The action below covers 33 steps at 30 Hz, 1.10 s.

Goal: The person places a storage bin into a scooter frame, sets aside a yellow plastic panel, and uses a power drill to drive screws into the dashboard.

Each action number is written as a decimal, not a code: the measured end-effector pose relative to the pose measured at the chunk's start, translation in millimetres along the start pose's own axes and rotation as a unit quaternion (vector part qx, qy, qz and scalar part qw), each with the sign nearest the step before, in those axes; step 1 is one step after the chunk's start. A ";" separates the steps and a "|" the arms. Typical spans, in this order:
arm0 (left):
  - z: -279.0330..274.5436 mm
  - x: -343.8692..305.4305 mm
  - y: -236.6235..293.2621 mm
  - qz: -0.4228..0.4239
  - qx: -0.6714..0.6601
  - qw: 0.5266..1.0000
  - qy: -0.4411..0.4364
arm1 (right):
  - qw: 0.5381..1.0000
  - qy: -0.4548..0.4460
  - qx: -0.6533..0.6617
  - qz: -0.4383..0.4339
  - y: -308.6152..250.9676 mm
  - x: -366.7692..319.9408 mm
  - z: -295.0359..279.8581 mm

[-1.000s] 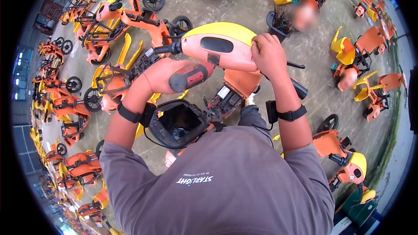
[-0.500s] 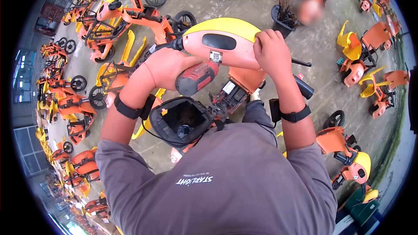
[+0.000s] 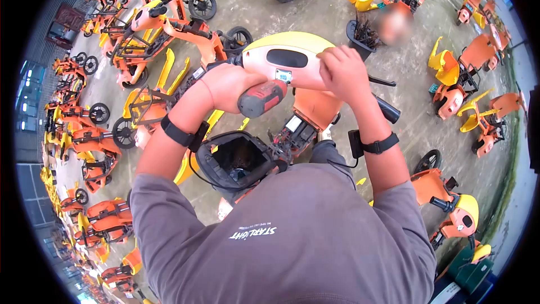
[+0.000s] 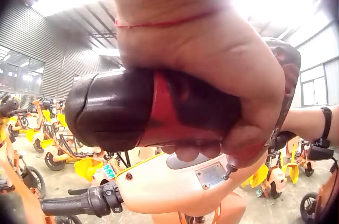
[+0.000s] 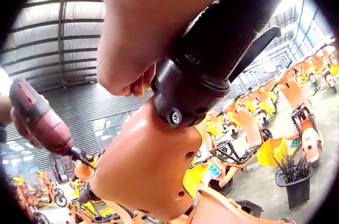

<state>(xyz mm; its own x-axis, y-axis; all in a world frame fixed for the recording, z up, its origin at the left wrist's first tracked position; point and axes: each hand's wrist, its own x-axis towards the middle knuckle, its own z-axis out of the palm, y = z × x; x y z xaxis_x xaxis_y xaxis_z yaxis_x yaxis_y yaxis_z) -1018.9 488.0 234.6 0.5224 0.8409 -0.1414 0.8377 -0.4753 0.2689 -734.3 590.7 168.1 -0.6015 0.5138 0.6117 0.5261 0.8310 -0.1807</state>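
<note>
On my head view the left hand (image 3: 236,87) grips a drill (image 3: 262,98) by the handlebar cover (image 3: 308,74), where the right hand (image 3: 344,72) rests, clamped or not I can't tell; left wrist shows the bit (image 4: 230,171) at a metal plate (image 4: 211,175), right wrist a black handgrip (image 5: 225,41).

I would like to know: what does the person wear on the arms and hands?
The left hand and right hand wear no gloves. A thin red cord crosses the left wrist. Each forearm has a black strap with a small black device, from which a thin dark cable runs. The sleeves are short and plain grey.
</note>
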 end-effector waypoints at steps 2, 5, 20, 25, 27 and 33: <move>5.0 -1.7 -0.8 0.003 0.003 1.000 -0.005 | 0.999 -0.020 0.030 -0.018 -12.6 -1.0 4.0; 11.8 -6.0 -4.3 0.004 -0.019 0.999 0.031 | 0.994 -0.076 0.073 -0.032 -34.2 -5.9 20.8; 15.0 -19.0 1.5 -0.011 -0.047 0.998 0.033 | 0.998 -0.030 -0.029 -0.042 -51.1 -13.4 63.2; 29.1 -27.3 -2.8 0.004 -0.041 0.997 0.065 | 0.998 -0.015 -0.040 -0.053 -51.0 -14.4 64.4; 30.9 -29.7 -1.6 -0.011 -0.024 0.998 0.065 | 0.997 -0.009 -0.042 -0.056 -50.9 -13.9 64.2; 35.0 -31.5 -0.1 -0.030 -0.045 0.995 0.080 | 0.997 -0.001 -0.047 -0.065 -48.8 -14.8 65.3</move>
<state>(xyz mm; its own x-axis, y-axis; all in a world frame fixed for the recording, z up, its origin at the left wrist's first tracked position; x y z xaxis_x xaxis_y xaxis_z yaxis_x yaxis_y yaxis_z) -1029.8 452.5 205.7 0.4347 0.9005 -0.0083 0.8447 -0.4046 0.3504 -790.3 556.5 117.7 -0.6689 0.4035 0.6244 0.4981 0.8667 -0.0264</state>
